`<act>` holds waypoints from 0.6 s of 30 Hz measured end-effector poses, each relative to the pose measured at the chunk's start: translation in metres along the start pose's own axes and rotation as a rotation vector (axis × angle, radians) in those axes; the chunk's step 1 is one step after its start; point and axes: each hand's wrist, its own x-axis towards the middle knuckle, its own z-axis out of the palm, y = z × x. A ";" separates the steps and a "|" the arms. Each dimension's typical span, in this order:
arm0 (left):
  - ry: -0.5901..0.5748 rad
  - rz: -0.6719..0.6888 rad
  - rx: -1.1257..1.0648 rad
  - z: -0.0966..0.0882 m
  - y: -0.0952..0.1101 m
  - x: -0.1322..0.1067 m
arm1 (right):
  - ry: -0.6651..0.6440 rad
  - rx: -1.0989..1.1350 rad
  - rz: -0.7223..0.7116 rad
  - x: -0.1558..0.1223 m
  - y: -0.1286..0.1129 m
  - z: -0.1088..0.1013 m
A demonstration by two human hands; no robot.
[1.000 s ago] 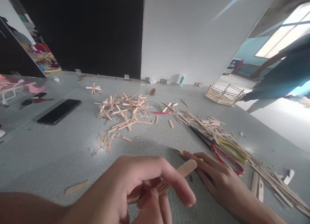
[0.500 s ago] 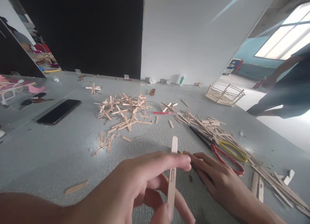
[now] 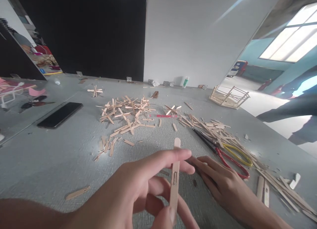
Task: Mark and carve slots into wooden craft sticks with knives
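Note:
My left hand (image 3: 133,179) grips a wooden craft stick (image 3: 174,182) that stands nearly upright, its rounded end pointing away from me. A narrow slot is cut in the stick's middle, and my index finger crosses it above the slot. To the right, my right hand (image 3: 223,186) rests low over the table with its fingers pressed together. Whatever those fingers hold is mostly hidden; only a dark edge shows near their tips. Just beyond the right hand lie scissors (image 3: 234,161) with one red and one yellow handle loop.
Star-shaped joined sticks (image 3: 126,111) are heaped mid-table. Loose sticks (image 3: 218,130) spread down the right side. A stick frame (image 3: 230,96) stands at the back right, a glue stick (image 3: 185,82) by the panel, a phone (image 3: 60,115) at left. A person's legs (image 3: 292,116) show beyond the table.
My left hand and the stick have shifted slightly left, with the index finger raised a little. The right hand has barely moved. The person beyond the table has moved right.

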 end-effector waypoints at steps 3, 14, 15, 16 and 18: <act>0.061 0.000 0.040 0.005 0.000 -0.002 | 0.014 -0.005 -0.005 0.000 -0.002 -0.001; 0.252 0.196 0.129 0.011 0.000 0.007 | 0.025 -0.023 -0.014 0.004 -0.005 -0.003; 0.253 0.201 0.138 0.012 -0.001 0.007 | 0.021 -0.023 -0.014 0.004 -0.005 -0.003; 0.252 0.205 0.148 0.012 -0.001 0.006 | 0.019 -0.023 -0.014 0.004 -0.004 -0.003; 0.252 0.212 0.163 0.012 -0.002 0.006 | 0.015 -0.024 -0.008 0.004 -0.004 -0.003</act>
